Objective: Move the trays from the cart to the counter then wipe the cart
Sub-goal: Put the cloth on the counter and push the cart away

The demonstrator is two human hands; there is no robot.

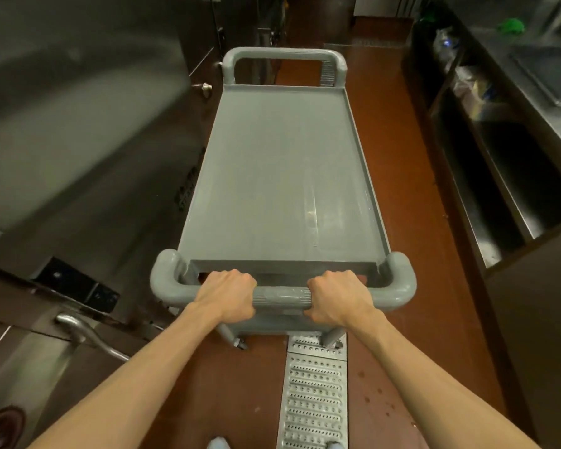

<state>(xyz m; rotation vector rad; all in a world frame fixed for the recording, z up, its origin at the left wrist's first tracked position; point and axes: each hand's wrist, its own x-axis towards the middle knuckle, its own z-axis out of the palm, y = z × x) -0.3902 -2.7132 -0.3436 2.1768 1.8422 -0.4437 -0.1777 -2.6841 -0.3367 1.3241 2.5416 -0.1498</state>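
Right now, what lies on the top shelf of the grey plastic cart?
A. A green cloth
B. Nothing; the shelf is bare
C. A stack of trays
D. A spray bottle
B: the top shelf of the grey plastic cart shows only its bare grey surface, while the left hand and the right hand are both closed around the near grey handle bar.

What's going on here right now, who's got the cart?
A person grips the near ribbed handle of the grey plastic utility cart with both hands, left hand and right hand side by side. The cart's top shelf shows no trays. It stands in a narrow aisle on a reddish-brown floor, partly over a perforated metal drain grate, with a steel counter to the right.
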